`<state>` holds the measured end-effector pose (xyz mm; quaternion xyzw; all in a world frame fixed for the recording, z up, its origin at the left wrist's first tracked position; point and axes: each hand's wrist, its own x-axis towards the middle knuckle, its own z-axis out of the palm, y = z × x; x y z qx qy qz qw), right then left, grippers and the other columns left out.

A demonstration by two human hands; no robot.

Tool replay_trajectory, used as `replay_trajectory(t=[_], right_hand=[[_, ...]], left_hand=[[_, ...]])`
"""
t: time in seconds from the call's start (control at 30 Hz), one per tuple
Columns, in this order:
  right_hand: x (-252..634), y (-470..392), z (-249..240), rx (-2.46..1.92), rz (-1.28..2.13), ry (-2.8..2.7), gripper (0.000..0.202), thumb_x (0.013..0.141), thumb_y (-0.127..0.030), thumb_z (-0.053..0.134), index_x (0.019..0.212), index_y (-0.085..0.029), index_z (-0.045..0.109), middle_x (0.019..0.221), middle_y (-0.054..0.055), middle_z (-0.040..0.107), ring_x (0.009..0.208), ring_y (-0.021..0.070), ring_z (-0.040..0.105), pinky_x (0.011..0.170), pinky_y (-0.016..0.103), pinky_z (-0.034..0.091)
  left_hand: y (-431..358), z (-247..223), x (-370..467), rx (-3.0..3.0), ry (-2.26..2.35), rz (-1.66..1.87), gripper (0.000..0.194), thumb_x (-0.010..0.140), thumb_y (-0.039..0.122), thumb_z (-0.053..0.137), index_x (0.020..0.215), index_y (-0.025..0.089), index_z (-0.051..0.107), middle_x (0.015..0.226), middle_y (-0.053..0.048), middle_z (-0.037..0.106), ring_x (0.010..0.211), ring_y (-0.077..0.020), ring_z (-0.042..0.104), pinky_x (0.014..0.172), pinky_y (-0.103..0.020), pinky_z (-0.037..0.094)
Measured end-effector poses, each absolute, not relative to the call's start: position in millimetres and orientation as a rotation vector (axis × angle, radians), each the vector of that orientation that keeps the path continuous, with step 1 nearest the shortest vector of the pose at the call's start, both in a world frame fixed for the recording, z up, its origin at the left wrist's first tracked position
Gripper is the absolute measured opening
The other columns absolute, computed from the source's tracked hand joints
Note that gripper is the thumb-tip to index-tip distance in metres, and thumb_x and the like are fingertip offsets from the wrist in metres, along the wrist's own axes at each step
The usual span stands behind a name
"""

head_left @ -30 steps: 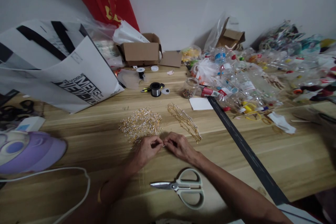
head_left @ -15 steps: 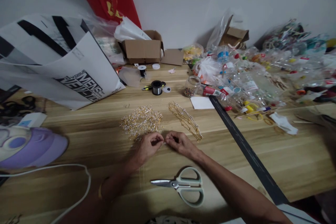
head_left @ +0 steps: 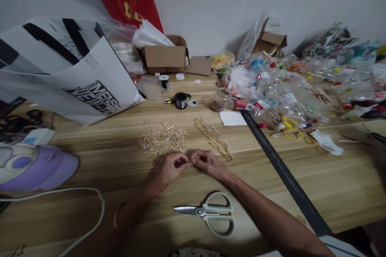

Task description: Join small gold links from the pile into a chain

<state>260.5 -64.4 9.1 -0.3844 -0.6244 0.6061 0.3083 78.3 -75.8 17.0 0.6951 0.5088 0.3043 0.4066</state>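
At the frame's centre, our left hand (head_left: 171,168) and right hand (head_left: 208,163) pinch a tiny shiny piece (head_left: 190,163) between fingertips, just beside the beaded pile (head_left: 164,138); scissors (head_left: 208,213) lie at lower centre.

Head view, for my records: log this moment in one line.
left hand: fingers pinched, beside beaded pile | right hand: fingers pinched, near left's | tiny shiny piece: between hands | scissors: unheld

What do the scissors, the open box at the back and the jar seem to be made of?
Scissors: shiny, probably steel blades; matte pale handles, likely plastic.
Open box: dull brown cardboard, judging by its folded flaps.
Jar: clear and glossy, contents visible through it; glass or plastic, I can't tell.
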Motion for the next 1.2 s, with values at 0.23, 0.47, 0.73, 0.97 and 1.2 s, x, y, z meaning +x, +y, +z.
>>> replay_trajectory(t=[0.23, 0.47, 0.73, 0.97, 1.2], right_hand=[[260, -64, 8, -1.013, 1.574, -1.65, 0.032, 0.081, -0.046, 0.058, 0.074, -0.014, 0.056, 0.062, -0.003, 0.046, 0.054, 0.0087, 0.037, 0.052, 0.021, 0.029], [260, -64, 9, -1.001, 1.561, -1.673, 0.035, 0.081, -0.048, 0.057, 0.074, -0.014, 0.057, 0.064, -0.002, 0.047, 0.058, 0.0098, 0.039, 0.055, 0.022, 0.03], [260, -64, 9, -1.015, 1.569, -1.666, 0.033, 0.08, -0.047, 0.058, 0.073, -0.014, 0.056, 0.063, -0.003, 0.046, 0.057, 0.0095, 0.037, 0.054, 0.022, 0.029], [258, -65, 8, -1.044, 1.56, -1.648, 0.028, 0.078, -0.041, 0.059, 0.073, -0.014, 0.056, 0.062, -0.003, 0.046, 0.054, 0.0087, 0.037, 0.051, 0.021, 0.028], [259, -65, 10, -1.072, 1.558, -1.641, 0.031, 0.079, -0.044, 0.058, 0.075, -0.014, 0.057, 0.061, -0.003, 0.046, 0.052, 0.0081, 0.036, 0.049, 0.02, 0.028]], left_hand=[[-78, 21, 80, 1.852, 1.276, 0.77, 0.003, 0.072, 0.014, 0.064, 0.071, 0.015, 0.067, 0.07, -0.003, 0.069, 0.065, -0.0135, 0.063, 0.063, -0.021, 0.05], [-80, 17, 78, 2.003, 1.237, 0.866, 0.004, 0.076, 0.015, 0.065, 0.073, 0.014, 0.068, 0.072, -0.004, 0.069, 0.066, -0.014, 0.063, 0.064, -0.023, 0.048], [-80, 17, 77, 2.098, 1.198, 0.926, 0.009, 0.079, 0.014, 0.061, 0.073, 0.016, 0.067, 0.073, -0.004, 0.068, 0.069, -0.0141, 0.062, 0.067, -0.023, 0.047], [-80, 18, 78, 1.93, 1.25, 0.834, 0.01, 0.078, 0.017, 0.058, 0.071, 0.016, 0.065, 0.072, -0.004, 0.068, 0.068, -0.0149, 0.061, 0.065, -0.024, 0.046], [-74, 5, 76, 1.581, 1.123, 0.885, 0.013, 0.077, 0.024, 0.056, 0.07, 0.014, 0.058, 0.066, -0.002, 0.063, 0.063, -0.0132, 0.06, 0.059, -0.022, 0.045]])
